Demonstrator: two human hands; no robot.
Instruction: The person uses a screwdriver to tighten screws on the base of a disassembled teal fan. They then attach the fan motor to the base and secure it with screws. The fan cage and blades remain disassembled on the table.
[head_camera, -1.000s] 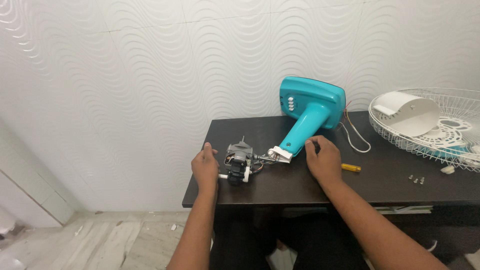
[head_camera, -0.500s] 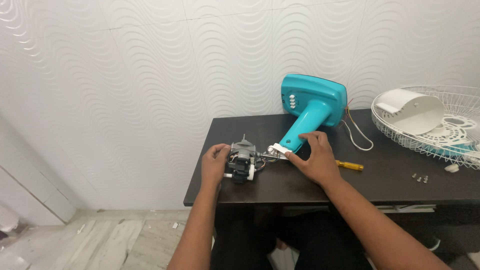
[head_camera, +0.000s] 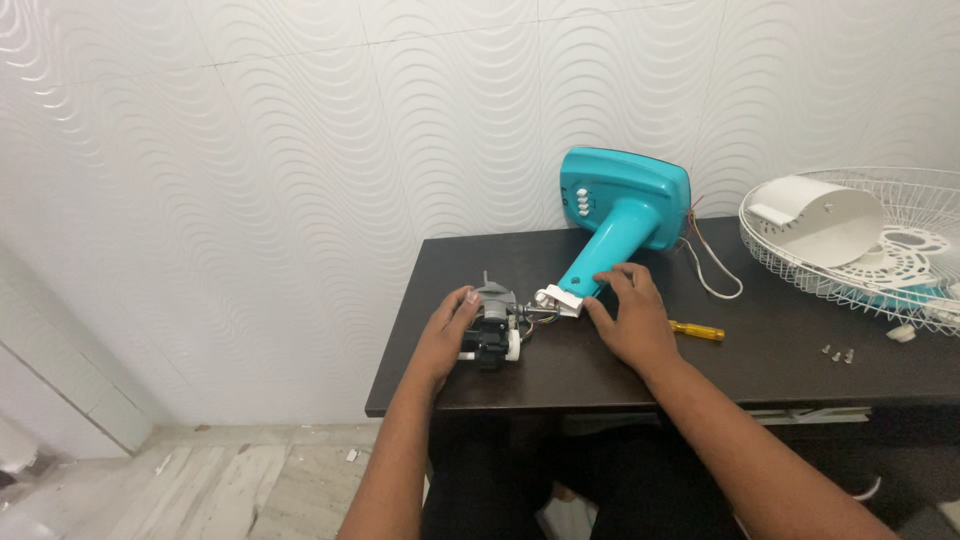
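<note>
One head-worn camera looks down and forward from above the dark rectangular wooden table (head_camera: 760, 375), facing the white wavy-patterned wall (head_camera: 300, 130) at twelve o'clock. It sits fairly near; the floor shows at seven o'clock.

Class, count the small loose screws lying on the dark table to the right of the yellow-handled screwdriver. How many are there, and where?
3, in a short row: screws on the table, right of the screwdriver, near the fan grille. Others may be hidden or too small to see.
</note>
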